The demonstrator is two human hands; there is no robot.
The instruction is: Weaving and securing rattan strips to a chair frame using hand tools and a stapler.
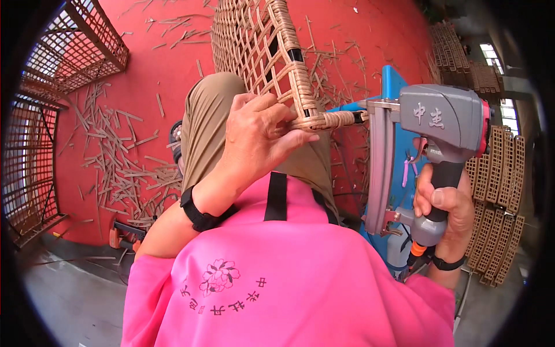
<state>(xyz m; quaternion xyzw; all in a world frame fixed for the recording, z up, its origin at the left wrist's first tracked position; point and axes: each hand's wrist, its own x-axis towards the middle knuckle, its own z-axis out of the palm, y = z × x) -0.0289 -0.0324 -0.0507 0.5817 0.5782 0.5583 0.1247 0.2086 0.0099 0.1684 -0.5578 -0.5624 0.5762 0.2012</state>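
My left hand (257, 136) grips the near corner of a tan woven wicker panel (302, 87), fingers over the wrapped edge and thumb along its near side. The panel stretches away from my knee, with an open lattice and dark frame showing through gaps in the wrapping. In my right hand (451, 199) is a grey and black air nail gun (445, 115), fingers wrapped round its handle. The gun's nose is right at the end of the panel's short wrapped bar; whether they touch I cannot tell. An orange hose fitting hangs below the handle.
Beside my right leg stands a blue surface (399, 179) with purple-handled snips (406, 169) on it. Cut wicker strips (124, 156) litter the red floor. Woven frames (81, 46) stand at left; stacked wicker pieces (497, 173) rise at right. An orange and black tool (124, 234) lies lower left.
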